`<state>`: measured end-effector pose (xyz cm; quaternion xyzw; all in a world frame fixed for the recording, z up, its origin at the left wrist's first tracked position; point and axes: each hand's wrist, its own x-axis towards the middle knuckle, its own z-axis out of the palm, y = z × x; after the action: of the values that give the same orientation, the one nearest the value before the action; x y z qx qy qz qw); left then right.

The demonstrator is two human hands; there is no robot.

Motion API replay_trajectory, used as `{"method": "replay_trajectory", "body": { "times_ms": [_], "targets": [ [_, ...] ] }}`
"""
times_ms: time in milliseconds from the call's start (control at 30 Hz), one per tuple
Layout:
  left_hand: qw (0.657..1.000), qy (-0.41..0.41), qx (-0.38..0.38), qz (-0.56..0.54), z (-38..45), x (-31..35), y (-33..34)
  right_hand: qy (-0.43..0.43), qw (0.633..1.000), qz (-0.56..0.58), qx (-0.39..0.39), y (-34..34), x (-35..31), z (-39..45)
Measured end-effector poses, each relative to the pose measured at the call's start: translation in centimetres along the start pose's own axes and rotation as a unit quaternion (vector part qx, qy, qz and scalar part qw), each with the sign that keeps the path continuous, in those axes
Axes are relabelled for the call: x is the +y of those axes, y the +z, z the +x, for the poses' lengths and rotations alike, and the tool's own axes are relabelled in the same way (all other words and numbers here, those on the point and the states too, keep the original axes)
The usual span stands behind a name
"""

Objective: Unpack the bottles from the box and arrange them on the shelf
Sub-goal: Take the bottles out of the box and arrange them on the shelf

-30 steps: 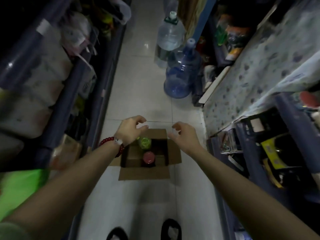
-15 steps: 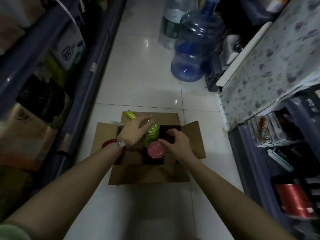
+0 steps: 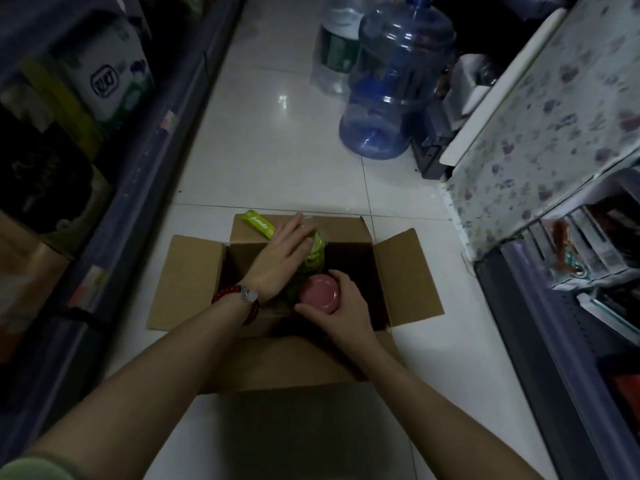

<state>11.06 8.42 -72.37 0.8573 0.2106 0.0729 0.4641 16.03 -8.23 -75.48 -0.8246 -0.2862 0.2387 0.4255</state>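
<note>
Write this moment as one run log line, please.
stage: unpacking | left hand: on green bottle | right hand: grips pink cap | box: open, on floor | shelf: no bottle placed yet

Our left hand (image 3: 280,258) covers most of the green bottle (image 3: 316,252), and our right hand (image 3: 341,308) hides the pink-capped bottle (image 3: 319,293) below its lid. The box (image 3: 194,271) interior is too dark to read.

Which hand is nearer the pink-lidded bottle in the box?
Right. The right hand curls around the pink-lidded bottle, while the left hand lies on the green bottle just behind it.
</note>
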Motion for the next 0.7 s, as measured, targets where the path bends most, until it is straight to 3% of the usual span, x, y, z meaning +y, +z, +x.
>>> {"method": "replay_trajectory", "body": {
  "times_ms": [300, 433, 533, 700],
  "targets": [
    [0.996, -0.003, 0.061, -0.061, -1.3, -2.0, -0.5, -0.045, 0.999, -0.014, 0.017, -0.4, 0.3, 0.5],
    [0.986, -0.006, 0.148, -0.078, -1.5, -2.4, -0.4, -0.036, 0.999, -0.014, 0.033, -0.5, 0.6, 0.5],
    [0.974, -0.026, 0.197, -0.108, -1.5, -2.5, -0.2, -0.028, 0.999, -0.018, 0.036, -0.6, 0.6, 0.7],
    [0.965, -0.073, 0.217, -0.130, -1.7, -3.1, -0.4, -0.034, 0.998, -0.039, 0.043, -0.4, 0.7, 0.8]
  ]
}}
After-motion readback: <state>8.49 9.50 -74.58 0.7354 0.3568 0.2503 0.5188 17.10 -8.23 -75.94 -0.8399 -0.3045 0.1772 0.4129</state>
